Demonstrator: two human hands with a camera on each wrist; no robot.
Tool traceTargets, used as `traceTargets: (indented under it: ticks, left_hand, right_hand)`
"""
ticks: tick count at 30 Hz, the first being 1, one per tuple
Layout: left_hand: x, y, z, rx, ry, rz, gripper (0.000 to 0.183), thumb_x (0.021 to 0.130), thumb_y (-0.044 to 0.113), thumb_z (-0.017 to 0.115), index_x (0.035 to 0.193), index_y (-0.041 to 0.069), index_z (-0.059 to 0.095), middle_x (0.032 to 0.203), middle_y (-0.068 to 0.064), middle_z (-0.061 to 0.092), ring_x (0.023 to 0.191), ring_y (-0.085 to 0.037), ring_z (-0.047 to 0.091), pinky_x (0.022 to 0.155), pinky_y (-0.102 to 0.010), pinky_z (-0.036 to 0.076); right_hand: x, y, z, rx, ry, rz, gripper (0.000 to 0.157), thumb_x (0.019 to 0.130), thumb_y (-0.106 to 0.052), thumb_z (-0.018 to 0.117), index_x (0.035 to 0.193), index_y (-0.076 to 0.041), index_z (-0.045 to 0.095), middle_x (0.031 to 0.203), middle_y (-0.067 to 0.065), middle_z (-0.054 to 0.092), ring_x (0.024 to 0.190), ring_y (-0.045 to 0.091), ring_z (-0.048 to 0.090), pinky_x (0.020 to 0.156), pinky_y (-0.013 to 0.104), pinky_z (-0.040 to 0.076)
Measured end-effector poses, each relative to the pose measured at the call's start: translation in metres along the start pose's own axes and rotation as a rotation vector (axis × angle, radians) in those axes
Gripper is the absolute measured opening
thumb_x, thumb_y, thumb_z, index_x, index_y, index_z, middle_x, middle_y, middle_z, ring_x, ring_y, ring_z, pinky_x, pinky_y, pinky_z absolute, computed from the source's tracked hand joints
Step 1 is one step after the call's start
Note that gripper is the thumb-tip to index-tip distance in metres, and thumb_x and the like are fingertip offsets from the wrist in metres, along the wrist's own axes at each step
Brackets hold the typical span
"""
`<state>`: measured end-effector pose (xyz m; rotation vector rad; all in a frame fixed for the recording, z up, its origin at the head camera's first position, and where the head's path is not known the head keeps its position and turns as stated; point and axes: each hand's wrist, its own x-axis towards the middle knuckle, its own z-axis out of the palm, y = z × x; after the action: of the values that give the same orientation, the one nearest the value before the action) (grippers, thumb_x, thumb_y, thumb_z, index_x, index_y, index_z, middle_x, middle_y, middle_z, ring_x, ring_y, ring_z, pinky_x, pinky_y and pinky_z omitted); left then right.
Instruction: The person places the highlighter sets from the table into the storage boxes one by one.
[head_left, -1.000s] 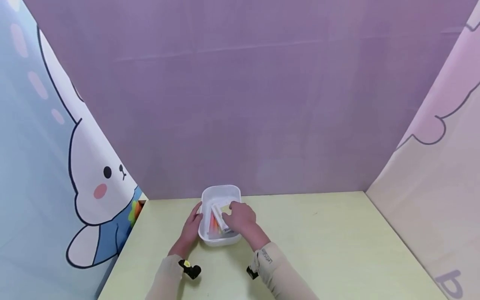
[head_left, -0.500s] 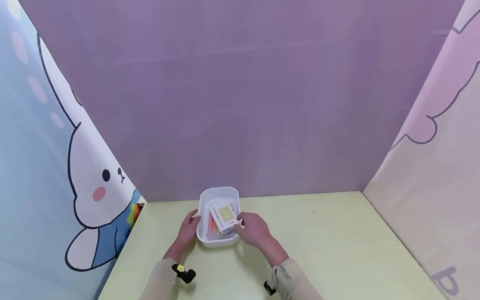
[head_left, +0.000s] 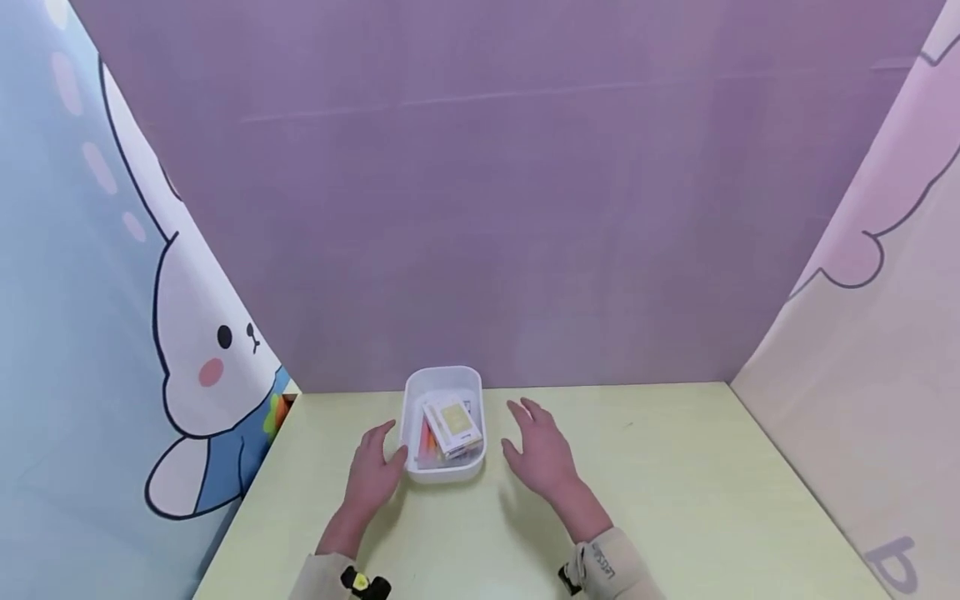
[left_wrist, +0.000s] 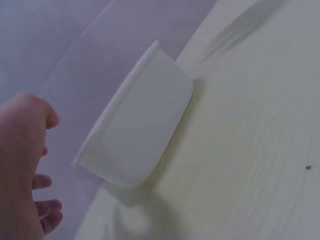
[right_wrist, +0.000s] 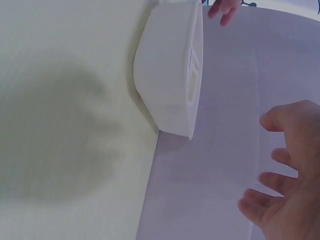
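Note:
A white plastic bin (head_left: 444, 475) stands on the table near the back wall. Inside it lies a small white box with a pale yellow panel (head_left: 454, 421), on top of a clear packet with orange and pink contents (head_left: 428, 448). My left hand (head_left: 372, 473) is just left of the bin, fingers spread and holding nothing; the left wrist view shows a gap between it and the bin wall (left_wrist: 142, 115). To the right of the bin, my right hand (head_left: 542, 450) hovers with loosely bent, parted fingers, apart from the bin, also in the right wrist view.
The pale yellow table (head_left: 675, 483) meets a purple cloth wall (head_left: 525, 208) behind the bin. A printed rabbit curtain (head_left: 202, 350) hangs at the left, and a pink and cream one (head_left: 885, 350) at the right.
My right hand was over the bin's contents, then by the small box at the rim; now it has withdrawn to the right. My left hand has let go of the bin's left side.

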<state>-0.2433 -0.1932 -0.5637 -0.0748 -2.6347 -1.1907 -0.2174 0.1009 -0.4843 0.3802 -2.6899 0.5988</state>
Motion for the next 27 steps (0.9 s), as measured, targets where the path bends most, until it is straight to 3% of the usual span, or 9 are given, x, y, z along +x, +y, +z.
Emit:
traceTargets:
  ticks: [4,10,13,19,27]
  left_hand:
    - [-0.001,0.015,-0.013,0.236,-0.002,0.071,0.061,0.089,0.034,0.066,0.141,0.009,0.048,0.142,-0.025,0.039,0.124,-0.05,0.039,0.091,-0.067,0.035]
    - [-0.005,0.03,-0.023,0.431,-0.077,0.134,0.071,0.087,0.048,0.064,0.144,0.012,0.045,0.143,-0.029,0.037,0.13,-0.057,0.026,0.095,-0.072,0.029]
    - [-0.01,0.035,-0.025,0.511,-0.072,0.169,0.074,0.084,0.053,0.065,0.143,0.013,0.047,0.141,-0.029,0.04,0.128,-0.061,0.026,0.096,-0.073,0.027]
    - [-0.015,0.043,-0.026,0.587,-0.049,0.193,0.082,0.081,0.067,0.061,0.144,0.016,0.047,0.144,-0.03,0.038,0.129,-0.064,0.021,0.099,-0.074,0.02]
    - [-0.021,0.044,-0.02,0.572,-0.072,0.16,0.09,0.077,0.074,0.059,0.148,0.02,0.043,0.149,-0.029,0.033,0.132,-0.063,0.016,0.101,-0.074,0.014]
  right_hand:
    - [0.006,0.009,-0.007,-0.032,0.045,-0.05,0.065,0.083,-0.028,0.071,0.14,-0.005,0.049,0.142,0.021,0.044,0.128,0.04,0.043,0.099,0.052,0.041]
    - [-0.007,0.03,-0.023,-0.079,-0.002,-0.01,0.072,0.081,-0.029,0.073,0.143,-0.005,0.045,0.146,0.022,0.04,0.132,0.043,0.037,0.108,0.051,0.03]
    - [-0.015,0.041,-0.031,-0.1,-0.023,0.005,0.074,0.081,-0.03,0.074,0.144,-0.004,0.044,0.147,0.023,0.038,0.133,0.043,0.035,0.109,0.052,0.029]
    - [-0.022,0.054,-0.044,-0.151,-0.045,-0.01,0.081,0.08,-0.036,0.075,0.146,-0.005,0.041,0.15,0.023,0.034,0.136,0.045,0.029,0.11,0.054,0.025]
    - [-0.029,0.064,-0.046,-0.21,-0.118,-0.007,0.091,0.076,-0.037,0.08,0.15,-0.009,0.035,0.151,0.023,0.032,0.136,0.048,0.027,0.108,0.06,0.024]
